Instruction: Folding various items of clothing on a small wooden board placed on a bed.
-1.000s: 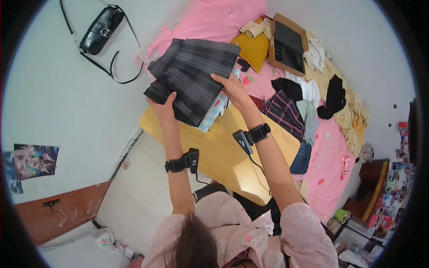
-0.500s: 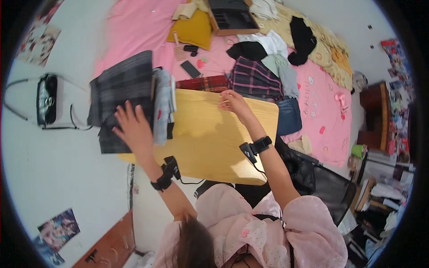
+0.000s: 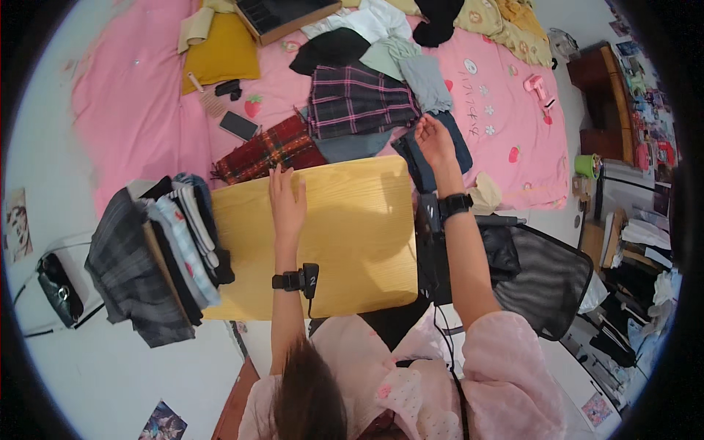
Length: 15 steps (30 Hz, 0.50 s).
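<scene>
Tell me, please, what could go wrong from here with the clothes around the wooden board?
1. The folded stack sits at the board's left edge, with the grey skirt hanging past it; a nudge could tip it off.
2. The right hand reaches into the overlapping heap near the plaid skirt; pulling one piece may drag its neighbours.
3. The phone lies loose on the bed beside the red plaid cloth and could get swept away.

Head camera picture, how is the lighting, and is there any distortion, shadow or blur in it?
Head view: even, soft light with no glare; the fisheye bends the edges of the wooden table and leaves a black rim around the picture; the left hand and its forearm cast a faint shadow on the tabletop; the right hand, over the dark blue garment, looks sharp, while details toward the rim are squeezed small.
</scene>
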### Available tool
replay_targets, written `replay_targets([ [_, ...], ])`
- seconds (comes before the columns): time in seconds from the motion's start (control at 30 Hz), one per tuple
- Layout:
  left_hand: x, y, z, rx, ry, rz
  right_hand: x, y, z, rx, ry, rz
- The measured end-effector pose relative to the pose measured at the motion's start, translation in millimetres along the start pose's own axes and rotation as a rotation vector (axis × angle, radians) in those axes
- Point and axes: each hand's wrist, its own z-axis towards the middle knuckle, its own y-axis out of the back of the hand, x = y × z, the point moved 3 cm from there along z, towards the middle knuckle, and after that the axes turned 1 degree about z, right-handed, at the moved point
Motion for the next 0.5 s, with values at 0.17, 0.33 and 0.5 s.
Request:
replay_targets([
  [0.17, 0, -28, -6, -0.016, -0.055, 0.240, 29, 38, 80, -0.102, -0.005, -0.311],
  [0.33, -5, -26, -1, -0.005, 0.013, 0.385, 22, 74, 141, -0.151, 0.014, -0.544],
  [0.5, -4, -28, 4, 0.057, 0.043, 0.362, -3, 148, 203, -0.274, -0.003, -0.767],
])
